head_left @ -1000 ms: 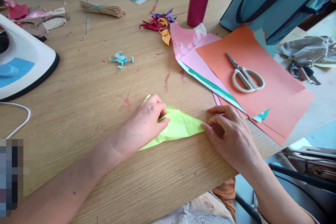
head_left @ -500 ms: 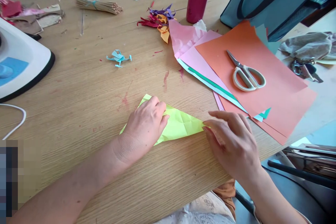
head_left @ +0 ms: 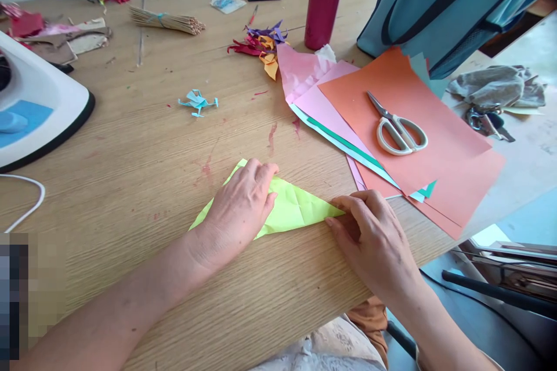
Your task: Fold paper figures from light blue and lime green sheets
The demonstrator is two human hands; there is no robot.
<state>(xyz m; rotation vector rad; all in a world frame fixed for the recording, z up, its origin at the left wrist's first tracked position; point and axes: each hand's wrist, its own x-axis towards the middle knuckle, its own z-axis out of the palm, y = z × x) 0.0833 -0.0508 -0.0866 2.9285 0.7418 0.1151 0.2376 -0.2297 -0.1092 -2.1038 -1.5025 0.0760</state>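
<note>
The yellow-green paper [head_left: 293, 206] lies on the table [head_left: 195, 313] in front of the person, folded to a long point towards the right and creased across its face. The left hand [head_left: 241, 203] rests flat over its left part, fingers slightly bent; whether the thumb grips an edge, I cannot tell. The right hand [head_left: 369, 237] has thumb and fingers drawn narrow, holding the paper's pointed right tip. Beyond the paper stands a small blue figure [head_left: 198, 102], well apart from both hands. Near the right hand, scissors [head_left: 402, 133] lie on orange sheets [head_left: 456, 156], with pink, green and pale blue sheets partly beneath. Farther back are folded pieces [head_left: 268, 64] in red, purple and orange, a bottle [head_left: 324, 11], and a bag [head_left: 430, 17]. An iron [head_left: 65, 98] sits at the left.
</note>
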